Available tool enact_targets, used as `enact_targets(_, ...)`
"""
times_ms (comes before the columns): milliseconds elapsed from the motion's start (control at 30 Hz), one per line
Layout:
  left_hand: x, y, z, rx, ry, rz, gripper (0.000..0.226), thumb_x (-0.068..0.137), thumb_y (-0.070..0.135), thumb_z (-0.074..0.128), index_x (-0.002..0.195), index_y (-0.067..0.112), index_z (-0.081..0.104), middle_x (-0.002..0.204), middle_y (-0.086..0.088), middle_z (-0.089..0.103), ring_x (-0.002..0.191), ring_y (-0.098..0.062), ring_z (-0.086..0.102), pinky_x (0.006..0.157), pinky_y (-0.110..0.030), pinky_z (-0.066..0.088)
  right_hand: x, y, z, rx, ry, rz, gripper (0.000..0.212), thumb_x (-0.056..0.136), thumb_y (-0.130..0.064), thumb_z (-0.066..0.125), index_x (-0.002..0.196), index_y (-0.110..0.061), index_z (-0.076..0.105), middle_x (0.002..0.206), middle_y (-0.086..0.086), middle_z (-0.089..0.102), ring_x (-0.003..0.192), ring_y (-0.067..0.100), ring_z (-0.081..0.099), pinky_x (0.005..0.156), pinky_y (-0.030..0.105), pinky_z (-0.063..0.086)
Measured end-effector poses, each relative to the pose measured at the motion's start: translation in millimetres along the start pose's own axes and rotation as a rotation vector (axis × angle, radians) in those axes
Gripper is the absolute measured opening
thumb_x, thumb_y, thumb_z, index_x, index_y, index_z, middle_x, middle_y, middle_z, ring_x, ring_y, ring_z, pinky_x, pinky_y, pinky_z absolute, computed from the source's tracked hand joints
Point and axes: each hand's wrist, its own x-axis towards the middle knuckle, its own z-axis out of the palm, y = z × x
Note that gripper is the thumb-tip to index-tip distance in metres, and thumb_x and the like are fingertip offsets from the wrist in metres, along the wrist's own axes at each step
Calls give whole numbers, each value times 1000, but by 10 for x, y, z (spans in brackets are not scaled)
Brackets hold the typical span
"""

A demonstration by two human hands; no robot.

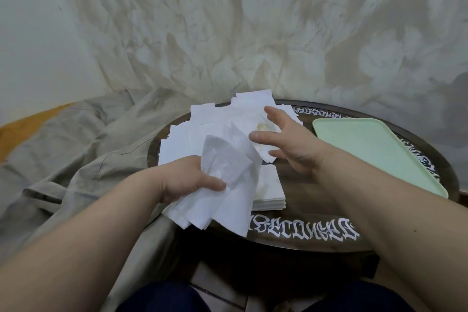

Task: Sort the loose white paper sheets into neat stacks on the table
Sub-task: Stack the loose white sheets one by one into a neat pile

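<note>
Loose white paper sheets point(202, 132) lay scattered mid-frame on the round table point(316, 225), left hand point(192, 180) clamped a bunch point(228, 185), right hand point(288, 144) spread, fingers apart, above them, neat stack point(271, 190) below, green tray point(374, 149) at right

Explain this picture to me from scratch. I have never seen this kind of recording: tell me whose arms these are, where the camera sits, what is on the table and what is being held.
There is no machine here. The arms belong to a person, and the single picture comes from a wide-angle camera worn on their head, looking forward and down, so the edges bend.

The left hand grips a bunch of white paper sheets, fanned and hanging over the table's near edge. The right hand is open, fingers spread, above a loose pile of sheets at the back of the table; it holds nothing.

The round dark table has white lettering around its rim. On it, near the person, lies one neat stack of sheets, partly hidden by the held bunch. To the right lies a pale green tray. A grey cloth lies left of the table.
</note>
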Motion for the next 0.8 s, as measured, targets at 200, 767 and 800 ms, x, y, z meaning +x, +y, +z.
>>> enact_targets(200,-18,101,-14,318,-36,-12,42,64,33,73,103,21,68,101,2,72,95,-18,68,93,-40,52,14,-16,55,-72,-124,88,85,69,-40,76,143,-32,35,145,-7,36,116,3,45,86,28,38)
enact_targets(767,210,-4,-7,32,148,-49,43,71,39,77,102,11,69,96,-8,74,90,-30,71,90,-50,53,-22,153,-131,-258,7,45,16,79,-5,70,92,4,67,96,19,70,71,17,65,62,26,55)
enact_targets(800,207,-3,-19,14,165,-37,52,65,45,77,103,12,69,96,-8,74,90,-30,71,90,-50,53,-19,164,-141,-265,52,47,16,80,-4,68,91,7,66,95,22,70,70,19,63,64,29,56)
